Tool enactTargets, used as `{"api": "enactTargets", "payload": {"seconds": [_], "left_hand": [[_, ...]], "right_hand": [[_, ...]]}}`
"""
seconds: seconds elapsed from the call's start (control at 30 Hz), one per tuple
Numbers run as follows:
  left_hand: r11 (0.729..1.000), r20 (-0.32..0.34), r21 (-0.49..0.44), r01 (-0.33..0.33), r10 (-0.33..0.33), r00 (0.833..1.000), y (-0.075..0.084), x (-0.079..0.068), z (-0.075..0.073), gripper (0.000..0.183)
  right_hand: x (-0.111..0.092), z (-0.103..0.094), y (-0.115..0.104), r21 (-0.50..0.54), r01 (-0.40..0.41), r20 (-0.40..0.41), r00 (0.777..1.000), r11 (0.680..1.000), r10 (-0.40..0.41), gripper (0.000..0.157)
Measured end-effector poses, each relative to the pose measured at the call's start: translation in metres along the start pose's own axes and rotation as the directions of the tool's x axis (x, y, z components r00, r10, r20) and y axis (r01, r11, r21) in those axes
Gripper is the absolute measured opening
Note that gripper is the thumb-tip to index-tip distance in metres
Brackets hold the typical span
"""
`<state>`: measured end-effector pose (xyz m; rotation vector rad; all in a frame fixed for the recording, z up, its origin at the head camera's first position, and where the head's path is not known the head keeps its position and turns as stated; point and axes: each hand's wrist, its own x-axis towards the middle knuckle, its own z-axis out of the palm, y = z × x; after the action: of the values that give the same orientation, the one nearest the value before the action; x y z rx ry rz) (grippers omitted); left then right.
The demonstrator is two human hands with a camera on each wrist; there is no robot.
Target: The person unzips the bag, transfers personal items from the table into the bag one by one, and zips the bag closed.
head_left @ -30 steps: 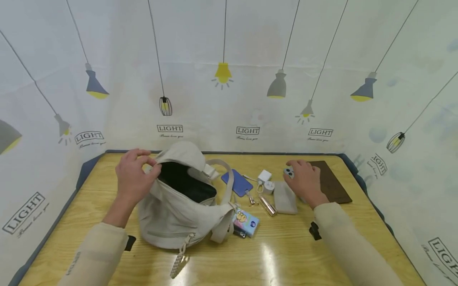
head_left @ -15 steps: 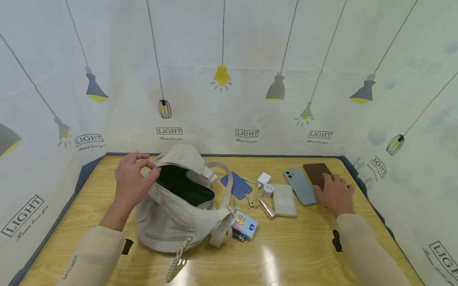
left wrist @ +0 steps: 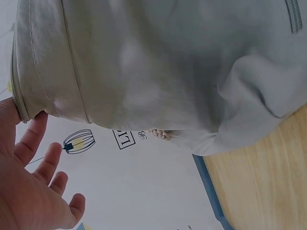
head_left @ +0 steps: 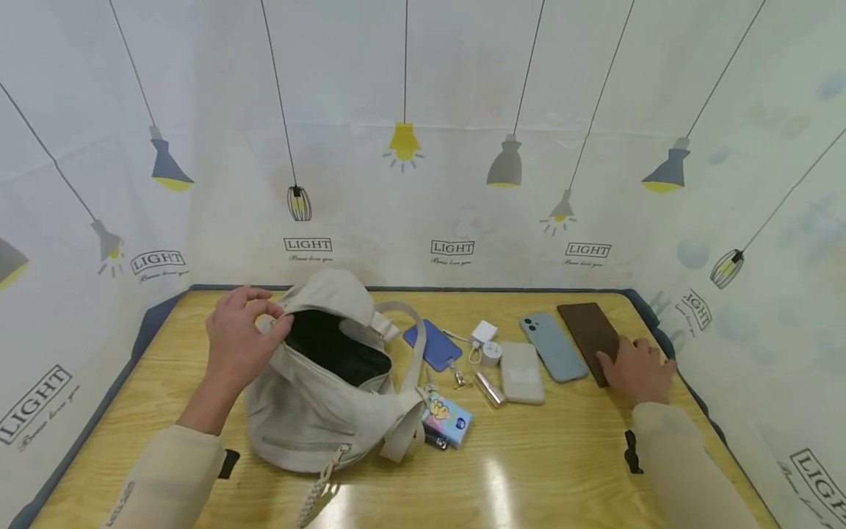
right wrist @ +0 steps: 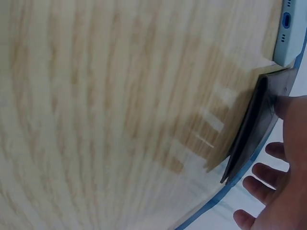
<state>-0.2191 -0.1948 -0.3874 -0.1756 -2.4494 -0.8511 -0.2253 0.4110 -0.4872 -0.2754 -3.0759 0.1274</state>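
A beige backpack (head_left: 317,419) stands at the left of the table with its dark mouth gaping. My left hand (head_left: 241,338) pinches the zipped rim of that mouth between thumb and index finger, its other fingers loosely bent in the left wrist view. Over at the right, my right hand (head_left: 640,371) is at the near end of a long dark brown wallet (head_left: 587,330). In the right wrist view the thumb touches the wallet's upper face, while the other fingers are spread beside it. A light blue phone (head_left: 554,347) lies left of the wallet.
Between backpack and phone lie a white power bank (head_left: 522,372), a lipstick tube (head_left: 489,388), a white charger (head_left: 485,332) with cable, a blue card holder (head_left: 432,344) and a tissue pack (head_left: 449,420) over a small dark item. A printed curtain (head_left: 370,169) encloses the table.
My right hand has moved right and nearer, from over the phone to the near end of the wallet, uncovering the phone. The left hand keeps its pinch on the backpack rim.
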Motion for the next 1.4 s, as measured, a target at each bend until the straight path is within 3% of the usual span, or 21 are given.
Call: {"api": "enactTargets", "payload": {"seconds": [0.27,0.47,0.67,0.8,0.97,1.07,1.27,1.4], "left_hand": [[1.000,-0.018,-0.002,-0.009,0.009,1.000,-0.004,-0.001,0.002,0.014],[1.000,-0.019,0.000,-0.002,0.002,1.000,-0.003,-0.001,0.003,0.013],[1.000,-0.019,-0.006,0.003,-0.003,1.000,-0.002,-0.003,0.003,0.013],[1.000,-0.019,-0.005,-0.004,0.004,1.000,-0.003,-0.004,0.004,0.013],[1.000,-0.013,-0.002,-0.004,0.004,1.000,-0.004,-0.004,0.004,0.014],[1.000,-0.010,-0.001,-0.003,0.003,1.000,-0.003,-0.003,0.004,0.014],[1.000,-0.003,-0.003,-0.003,0.003,1.000,-0.002,-0.003,0.004,0.013],[1.000,-0.001,0.001,0.000,0.000,1.000,-0.001,-0.003,0.004,0.013]], "right_hand": [[0.005,0.003,0.012,0.057,-0.063,0.113,0.992,0.996,0.057,0.109],[0.004,-0.004,0.012,0.079,-0.096,0.234,0.969,0.992,0.075,0.114],[0.003,-0.011,0.007,0.091,-0.106,0.268,0.960,0.990,0.078,0.115],[0.003,-0.012,0.004,0.117,-0.094,0.208,0.976,0.989,0.068,0.113],[0.007,-0.007,0.001,0.118,-0.051,0.025,0.999,0.992,0.048,0.102],[0.010,-0.006,-0.005,0.106,-0.044,-0.078,0.996,0.993,0.053,0.088],[0.015,-0.021,-0.026,0.150,-0.069,-0.183,0.978,0.986,0.096,0.042],[0.016,-0.036,-0.042,0.119,-0.045,-0.180,0.981,0.992,0.066,0.036]]}}
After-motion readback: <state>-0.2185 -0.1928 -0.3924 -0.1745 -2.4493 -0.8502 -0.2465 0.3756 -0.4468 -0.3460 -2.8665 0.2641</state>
